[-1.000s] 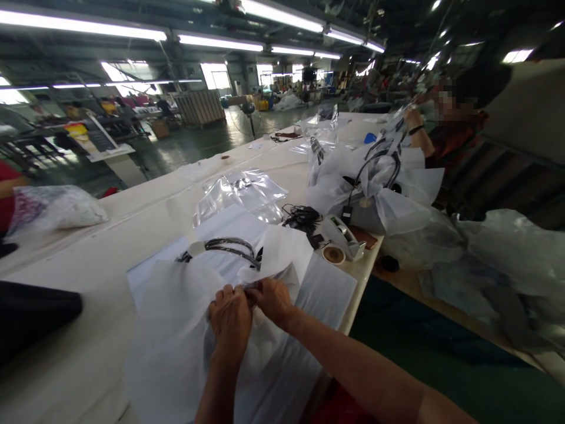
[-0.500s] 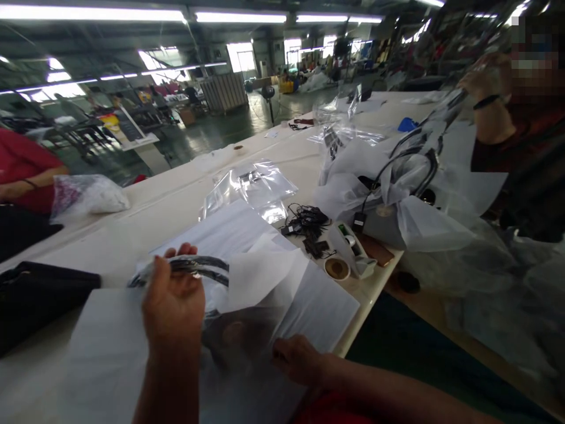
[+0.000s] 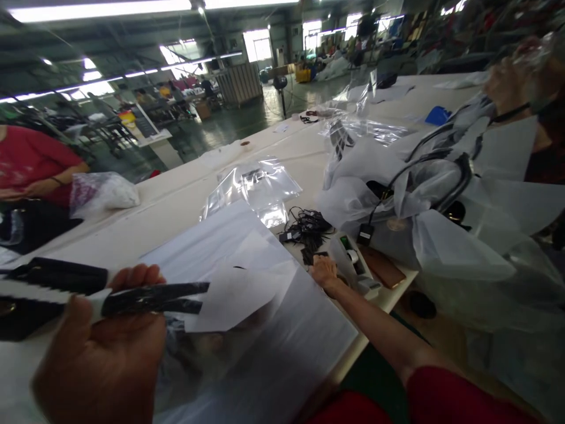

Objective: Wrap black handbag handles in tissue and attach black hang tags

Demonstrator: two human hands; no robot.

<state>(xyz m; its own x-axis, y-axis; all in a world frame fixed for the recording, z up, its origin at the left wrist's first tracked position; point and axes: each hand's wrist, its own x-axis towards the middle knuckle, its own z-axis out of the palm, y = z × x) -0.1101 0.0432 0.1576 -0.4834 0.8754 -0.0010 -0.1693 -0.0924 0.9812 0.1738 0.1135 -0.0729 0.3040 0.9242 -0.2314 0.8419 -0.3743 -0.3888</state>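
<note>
Left hand (image 3: 106, 359), raised close to the camera, fingers closed around a pair of flat black straps (image 3: 152, 298) partly wrapped in white tissue paper (image 3: 229, 300), above the white paper sheets (image 3: 282, 347) on the long white table (image 3: 145, 224). Right hand (image 3: 324, 272) reaches to the white tape dispenser (image 3: 353, 265), touching it beside a tangle of black cords (image 3: 304, 227); whether its fingers are curled or spread cannot be told.

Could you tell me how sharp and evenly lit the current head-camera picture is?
Head view: the left hand and the black straps it grips are close and soft; a co-worker's hand at far right is motion-smeared; ceiling tube lights blow out white; straight edges bow from wide-angle distortion; the tape dispenser reads fairly clear.
</note>
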